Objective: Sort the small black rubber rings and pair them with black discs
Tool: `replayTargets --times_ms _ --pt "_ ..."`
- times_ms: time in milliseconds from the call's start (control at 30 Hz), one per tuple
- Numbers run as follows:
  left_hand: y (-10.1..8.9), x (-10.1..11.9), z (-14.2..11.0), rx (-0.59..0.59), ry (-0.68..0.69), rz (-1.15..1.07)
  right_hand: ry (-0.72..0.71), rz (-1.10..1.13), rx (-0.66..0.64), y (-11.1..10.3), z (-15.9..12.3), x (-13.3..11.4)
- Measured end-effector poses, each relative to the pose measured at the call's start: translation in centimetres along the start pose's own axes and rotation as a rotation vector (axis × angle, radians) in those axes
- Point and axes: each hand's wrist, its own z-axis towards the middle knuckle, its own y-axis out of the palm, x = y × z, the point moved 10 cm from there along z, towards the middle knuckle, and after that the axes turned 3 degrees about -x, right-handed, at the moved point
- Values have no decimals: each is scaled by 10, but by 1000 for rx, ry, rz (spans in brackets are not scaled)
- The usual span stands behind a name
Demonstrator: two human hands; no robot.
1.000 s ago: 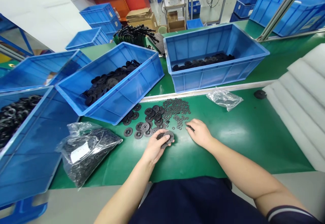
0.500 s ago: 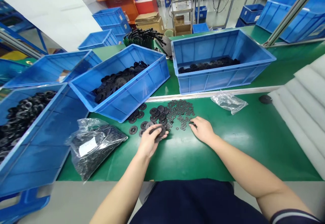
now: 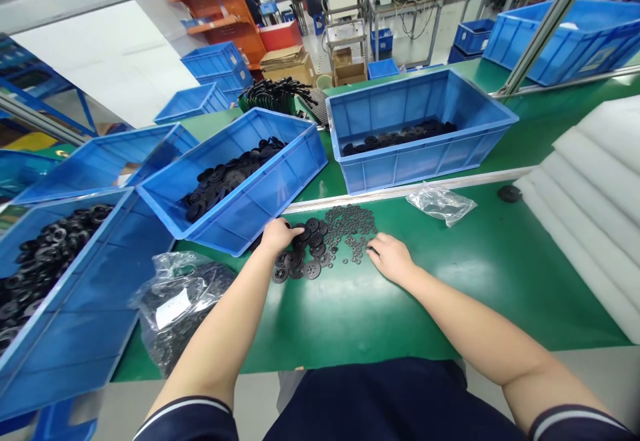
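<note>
My left hand [image 3: 278,235] reaches over the black discs at the foot of the middle blue bin, thumb stretched out to the right; its other fingers are mostly hidden behind it. Beside it lies a loose pile of flat black discs [image 3: 312,269] with holes in them. Many small dark rings [image 3: 350,219] are spread to the right of the discs. At the right edge of these rings rests my right hand [image 3: 391,254], its fingers curled together. Something dark shows at its fingertips, too small to make out.
Blue bins with black parts stand left [image 3: 65,294], middle [image 3: 270,201] and right [image 3: 415,171]. A filled clear bag [image 3: 173,311] lies left. A crumpled plastic bag [image 3: 440,202], a single disc [image 3: 509,193] and stacked white foam sheets [image 3: 585,214] are on the right.
My left hand has put down the disc it held and moved left and away from me to the other discs. My right hand stays by the rings. The view has shifted a little.
</note>
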Motion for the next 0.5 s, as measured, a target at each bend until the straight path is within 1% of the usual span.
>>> replayTargets --times_ms 67,100,167,233,300,333,367,400,433,500 --pt "6 -3 1 -48 -30 -73 -3 13 3 0 0 1" --pt "6 -5 0 -52 -47 -142 -7 26 10 0 0 2" --pt "2 -8 -9 -20 -82 -300 -20 72 39 -1 0 3" --pt "-3 -8 -25 20 -104 -449 -53 161 91 -4 -1 1" --pt "1 2 -47 19 -73 -601 -116 278 167 -11 -5 -7" --pt "8 10 -60 -10 -46 -721 -154 335 209 -16 -8 -12" --pt "19 21 -74 -63 -19 -851 -194 384 248 -21 -11 -19" --pt "33 31 -88 -138 -6 -961 -232 423 282 -26 -16 -27" --pt "51 42 -104 -239 -8 -1037 -267 450 306 -29 -20 -34" --pt "86 62 -133 -411 -23 -1139 -316 476 310 -31 -26 -47"
